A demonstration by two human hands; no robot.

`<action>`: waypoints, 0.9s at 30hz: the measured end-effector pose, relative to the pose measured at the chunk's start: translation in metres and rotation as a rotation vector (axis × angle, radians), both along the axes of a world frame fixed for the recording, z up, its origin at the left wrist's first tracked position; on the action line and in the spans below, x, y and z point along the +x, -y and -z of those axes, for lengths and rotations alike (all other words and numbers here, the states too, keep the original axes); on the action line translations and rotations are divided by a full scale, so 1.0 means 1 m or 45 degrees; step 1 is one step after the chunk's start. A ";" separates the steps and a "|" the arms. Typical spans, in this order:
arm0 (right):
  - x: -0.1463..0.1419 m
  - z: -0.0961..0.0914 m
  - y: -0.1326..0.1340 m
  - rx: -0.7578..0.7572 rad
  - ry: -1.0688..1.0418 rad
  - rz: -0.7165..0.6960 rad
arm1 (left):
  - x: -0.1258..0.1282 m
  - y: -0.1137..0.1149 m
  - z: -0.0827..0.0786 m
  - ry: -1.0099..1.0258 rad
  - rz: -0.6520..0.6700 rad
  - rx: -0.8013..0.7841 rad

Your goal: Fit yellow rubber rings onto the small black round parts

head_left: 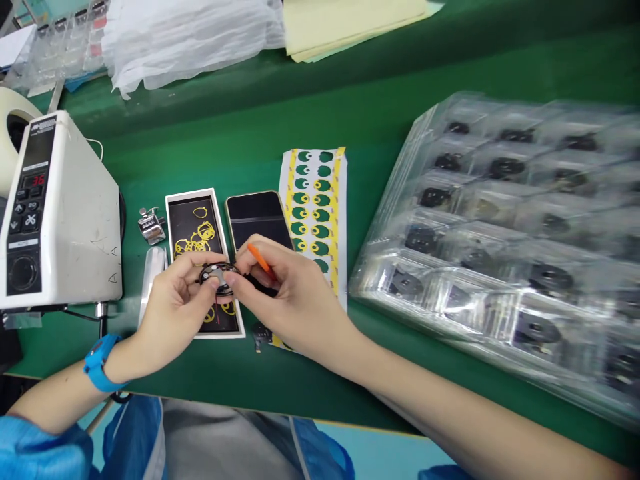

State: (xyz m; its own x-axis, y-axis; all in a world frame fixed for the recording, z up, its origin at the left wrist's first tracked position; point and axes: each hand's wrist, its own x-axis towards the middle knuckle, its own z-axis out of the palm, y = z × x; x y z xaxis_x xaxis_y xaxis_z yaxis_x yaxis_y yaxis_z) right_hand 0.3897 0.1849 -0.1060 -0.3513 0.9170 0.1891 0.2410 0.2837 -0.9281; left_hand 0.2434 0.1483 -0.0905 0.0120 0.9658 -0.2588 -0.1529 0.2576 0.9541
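Observation:
My left hand pinches a small round black part with a silvery middle between thumb and fingers. On its right side, the thumb of my right hand presses on the rim. An orange stick-like tool is tucked in the fingers of the right hand; its lower end is hidden. Beneath both hands lies a white box with a dark inside and several yellow rings in it. A smartphone lies partly under my right hand. Beside it is a sheet of yellow stickers with cut-outs.
At right stands a stack of clear plastic trays with black parts. A white machine with a red display is at left, near a metal tally counter. White sheets and yellow paper lie at the back. A small black part lies near the box.

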 end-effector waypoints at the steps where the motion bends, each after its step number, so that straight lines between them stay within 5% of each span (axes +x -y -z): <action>1: -0.001 0.000 0.000 0.009 -0.008 0.006 | 0.000 0.000 0.000 -0.003 -0.002 0.002; 15: 0.001 -0.002 0.002 -0.338 -0.145 -0.161 | -0.006 -0.003 -0.005 -0.115 -0.006 0.058; 20: 0.002 -0.006 0.002 -0.334 -0.181 -0.175 | -0.010 -0.004 -0.007 -0.281 0.065 0.057; 27: 0.003 -0.012 -0.001 -0.392 -0.244 -0.244 | -0.008 -0.004 -0.010 -0.149 0.107 -0.028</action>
